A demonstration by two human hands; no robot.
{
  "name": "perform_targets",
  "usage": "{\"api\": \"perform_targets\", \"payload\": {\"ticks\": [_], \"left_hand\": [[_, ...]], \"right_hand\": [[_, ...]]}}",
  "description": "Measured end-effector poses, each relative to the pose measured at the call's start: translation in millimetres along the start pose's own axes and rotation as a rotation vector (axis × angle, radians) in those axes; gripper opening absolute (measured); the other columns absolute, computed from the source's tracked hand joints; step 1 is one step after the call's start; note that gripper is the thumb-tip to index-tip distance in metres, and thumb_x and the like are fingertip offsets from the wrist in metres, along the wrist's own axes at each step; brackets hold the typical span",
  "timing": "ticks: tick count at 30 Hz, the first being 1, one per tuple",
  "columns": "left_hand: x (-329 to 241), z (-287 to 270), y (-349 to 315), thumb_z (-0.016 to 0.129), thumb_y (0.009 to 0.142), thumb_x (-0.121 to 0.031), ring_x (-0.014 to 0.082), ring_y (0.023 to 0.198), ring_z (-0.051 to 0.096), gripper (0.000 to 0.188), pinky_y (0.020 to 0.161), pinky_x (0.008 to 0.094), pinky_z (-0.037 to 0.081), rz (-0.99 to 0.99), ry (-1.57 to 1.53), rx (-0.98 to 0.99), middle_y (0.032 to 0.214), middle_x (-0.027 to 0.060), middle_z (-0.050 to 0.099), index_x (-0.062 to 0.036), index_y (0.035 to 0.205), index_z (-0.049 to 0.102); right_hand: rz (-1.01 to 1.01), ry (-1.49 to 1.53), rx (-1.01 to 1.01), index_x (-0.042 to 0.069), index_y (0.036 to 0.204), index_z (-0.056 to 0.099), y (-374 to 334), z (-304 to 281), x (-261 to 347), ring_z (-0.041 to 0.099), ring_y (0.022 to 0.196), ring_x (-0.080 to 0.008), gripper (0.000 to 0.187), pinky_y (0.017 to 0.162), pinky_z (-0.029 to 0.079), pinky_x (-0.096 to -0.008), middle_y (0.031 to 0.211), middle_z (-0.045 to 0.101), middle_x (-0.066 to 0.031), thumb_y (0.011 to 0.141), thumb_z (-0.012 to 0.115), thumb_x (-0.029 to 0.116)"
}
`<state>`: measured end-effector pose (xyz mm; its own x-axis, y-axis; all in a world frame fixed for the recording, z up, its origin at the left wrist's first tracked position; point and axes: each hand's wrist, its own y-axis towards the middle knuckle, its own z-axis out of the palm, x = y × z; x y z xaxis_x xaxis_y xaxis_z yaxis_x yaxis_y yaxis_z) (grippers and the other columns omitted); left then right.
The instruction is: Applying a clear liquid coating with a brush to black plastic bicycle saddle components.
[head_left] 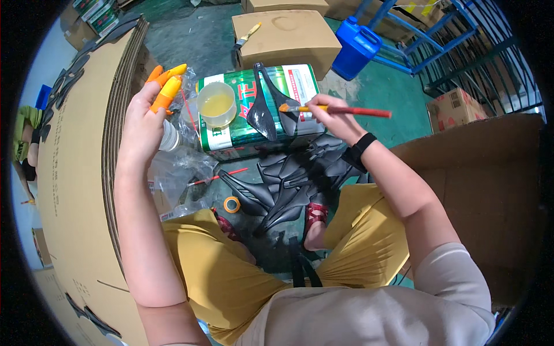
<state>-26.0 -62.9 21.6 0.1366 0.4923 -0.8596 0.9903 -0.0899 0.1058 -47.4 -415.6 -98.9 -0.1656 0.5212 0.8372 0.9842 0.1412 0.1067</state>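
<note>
My right hand point(337, 120) grips a paintbrush point(358, 111) with a red and yellow handle. Its bristles are at the right-hand one of two narrow arms of a glossy black V-shaped plastic part point(263, 115), which lies on a green metal tin point(234, 141). Also on the tin, to the left, stands a clear plastic cup point(217, 105) of pale yellow liquid. Left of that cup my left hand point(151, 106) is raised, wearing orange finger covers point(167, 95); its fingers are apart and nothing shows in them.
Several black plastic parts point(288, 181) are heaped below the tin. Beside them lie an orange tape roll point(231, 204) and clear plastic film point(173, 170). Beyond are a cardboard box point(285, 34) carrying another brush point(248, 34) and a blue jerrycan point(356, 49). Another person point(26, 138) shows far left.
</note>
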Motion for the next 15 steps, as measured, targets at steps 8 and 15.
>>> {"api": "perform_targets", "payload": {"ticks": [8,15], "left_hand": [[1.2,-0.4,0.5,0.049,0.089,-0.01,0.0216,0.119,0.047,0.034,0.096,0.0288,0.036,-0.025,-0.002,0.0,0.137,0.0154,0.042,-0.001,0.121,0.054],[7.3,-0.7,3.3,0.05,0.09,-0.015,0.0192,0.115,0.049,0.034,0.09,0.0279,0.04,0.034,0.067,0.016,0.137,0.0152,0.042,-0.0017,0.121,0.055]], "right_hand": [[-0.168,-0.125,0.221,0.001,0.077,0.059,-24.8,-1.3,6.7,0.058,0.063,-0.0243,0.018,0.061,0.046,-0.0349,0.069,0.058,-0.0128,0.081,0.052,0.018],[0.05,0.025,0.054,-0.001,0.074,0.06,-14.6,-15.2,19.3,0.056,0.062,-0.0175,0.022,0.058,0.043,-0.031,0.065,0.059,-0.0094,0.082,0.055,0.019]]}}
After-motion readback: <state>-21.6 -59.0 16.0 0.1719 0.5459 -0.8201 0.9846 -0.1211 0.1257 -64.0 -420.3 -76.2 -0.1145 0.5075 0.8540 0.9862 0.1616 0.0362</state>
